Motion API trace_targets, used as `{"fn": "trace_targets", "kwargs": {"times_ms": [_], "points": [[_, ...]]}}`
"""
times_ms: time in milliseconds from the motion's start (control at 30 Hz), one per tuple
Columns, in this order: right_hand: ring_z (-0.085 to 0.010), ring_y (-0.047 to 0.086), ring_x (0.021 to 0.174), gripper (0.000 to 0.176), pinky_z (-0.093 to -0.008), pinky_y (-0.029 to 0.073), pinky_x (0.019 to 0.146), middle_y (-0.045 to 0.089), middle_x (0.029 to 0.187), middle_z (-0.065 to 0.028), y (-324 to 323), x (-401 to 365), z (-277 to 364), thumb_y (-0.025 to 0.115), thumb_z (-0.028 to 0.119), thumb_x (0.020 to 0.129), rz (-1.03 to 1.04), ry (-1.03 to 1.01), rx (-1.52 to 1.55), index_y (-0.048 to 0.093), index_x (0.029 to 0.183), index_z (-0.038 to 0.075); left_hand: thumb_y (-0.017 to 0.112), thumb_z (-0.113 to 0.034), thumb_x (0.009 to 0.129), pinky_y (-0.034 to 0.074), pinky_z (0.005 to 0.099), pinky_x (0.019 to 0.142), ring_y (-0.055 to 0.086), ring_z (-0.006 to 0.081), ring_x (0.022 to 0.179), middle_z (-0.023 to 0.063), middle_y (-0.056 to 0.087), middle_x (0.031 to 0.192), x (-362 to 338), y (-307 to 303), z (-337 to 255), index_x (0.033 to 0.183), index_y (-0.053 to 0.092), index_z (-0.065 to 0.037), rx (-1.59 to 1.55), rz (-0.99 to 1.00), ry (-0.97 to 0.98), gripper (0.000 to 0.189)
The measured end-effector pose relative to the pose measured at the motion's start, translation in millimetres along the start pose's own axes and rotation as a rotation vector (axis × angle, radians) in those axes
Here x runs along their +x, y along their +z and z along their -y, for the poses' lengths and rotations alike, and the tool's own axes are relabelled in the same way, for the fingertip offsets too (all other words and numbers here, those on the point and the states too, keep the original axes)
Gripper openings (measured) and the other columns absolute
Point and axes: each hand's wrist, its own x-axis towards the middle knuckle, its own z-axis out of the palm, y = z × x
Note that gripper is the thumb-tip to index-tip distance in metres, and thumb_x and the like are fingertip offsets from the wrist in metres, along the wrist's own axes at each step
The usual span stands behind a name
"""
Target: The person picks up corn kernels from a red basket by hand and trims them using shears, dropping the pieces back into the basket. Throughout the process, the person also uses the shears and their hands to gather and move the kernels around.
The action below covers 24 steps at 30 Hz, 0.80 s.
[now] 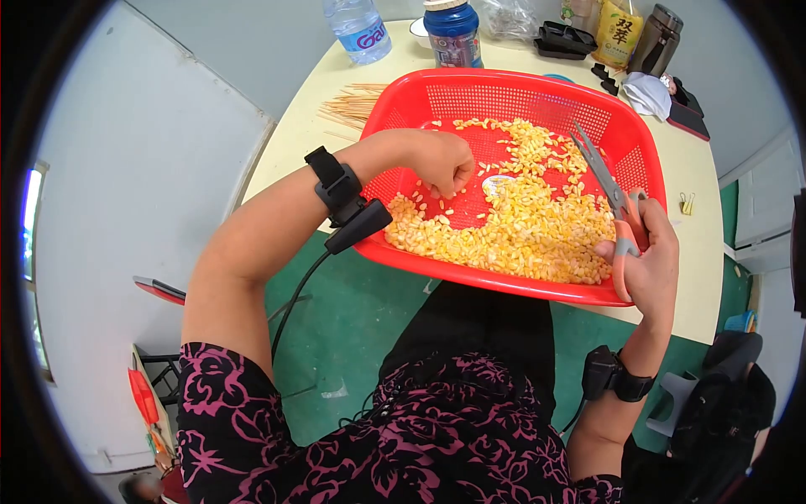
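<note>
A large red plastic basket (512,290) with perforated walls rests at the table's near edge. Pale yellow kernels (537,223), like corn, are heaped along its near side and right, with more scattered toward the back. Over the basket's left part, my left hand (441,164) is closed with fingers pointing down; whatever is in them is hidden. My right hand (651,269) grips scissors (609,181) with orange and grey handles at the basket's right rim. Their blades are slightly parted and point up and away over the kernels. A white oval patch (497,185) shows among the kernels.
Thin wooden sticks (353,107) lie left of the basket on the cream table (693,218). Behind stand a water bottle (359,34), a blue-lidded jar (453,38), black trays (564,39), a yellow bag (619,35) and a dark flask (657,42). A cable hangs from my left wrist strap.
</note>
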Motion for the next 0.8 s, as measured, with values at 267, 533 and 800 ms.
{"fn": "trace_targets", "kwargs": {"times_ms": [267, 533, 800], "points": [[-0.0166, 0.044, 0.071, 0.045, -0.0269, 0.037, 0.065, 0.043, 0.077, -0.0052, -1, 0, 2, 0.079, 0.012, 0.057, 0.025, 0.028, -0.031, 0.048, 0.086, -0.002, 0.066, -0.009, 0.074, 0.048, 0.0274, 0.067, 0.062, 0.0132, 0.078, 0.0054, 0.066, 0.083, 3, 10, 13, 0.106, 0.059, -0.003, -0.369, 0.144, 0.169, 0.034], [-0.0170, 0.042, 0.065, 0.048, -0.0286, 0.038, 0.059, 0.042, 0.073, -0.0066, 0, 1, 3, 0.083, 0.012, 0.055, 0.006, -0.002, -0.043, 0.047, 0.084, -0.002, 0.067, -0.010, 0.073, 0.048, 0.0258, 0.060, 0.063, 0.0116, 0.070, 0.0050, 0.067, 0.076, 8, 14, 25, 0.086, 0.066, -0.002, -0.170, 0.184, 0.018, 0.015], [-0.0168, 0.043, 0.066, 0.048, -0.0284, 0.039, 0.059, 0.043, 0.074, -0.0069, 0, 0, 1, 0.083, 0.011, 0.056, 0.002, -0.031, -0.034, 0.047, 0.084, -0.002, 0.070, -0.012, 0.069, 0.046, 0.0280, 0.052, 0.063, 0.0155, 0.063, 0.0067, 0.064, 0.068, 9, 25, -1, 0.078, 0.063, -0.003, 0.254, 0.116, 0.016, 0.014]]}}
